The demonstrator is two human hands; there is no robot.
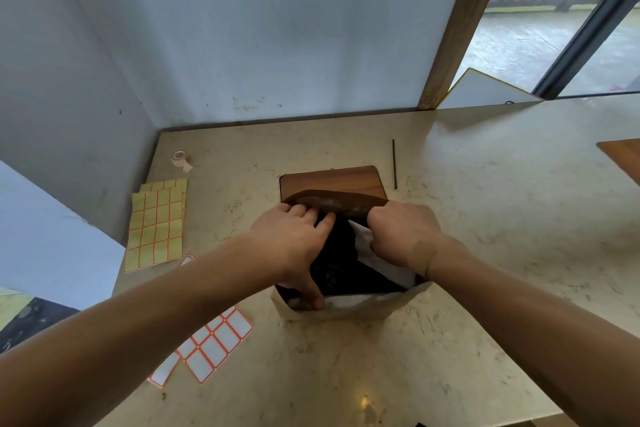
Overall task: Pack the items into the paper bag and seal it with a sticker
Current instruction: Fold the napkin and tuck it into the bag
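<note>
A pale marbled table (467, 218) fills the view, and dead centre on it stands the brown paper bag (349, 310), mouth open, partly covering a wooden board (332, 180) that lies just beyond it at twelve o'clock. Out at ten o'clock lie the yellow sticker sheets (156, 225) with a small tape roll (180, 159) further back at eleven, while the white sticker sheets (211, 347) sit at seven o'clock near the bag. At one o'clock a thin black stick (394, 163) lies just beside the board.
</note>
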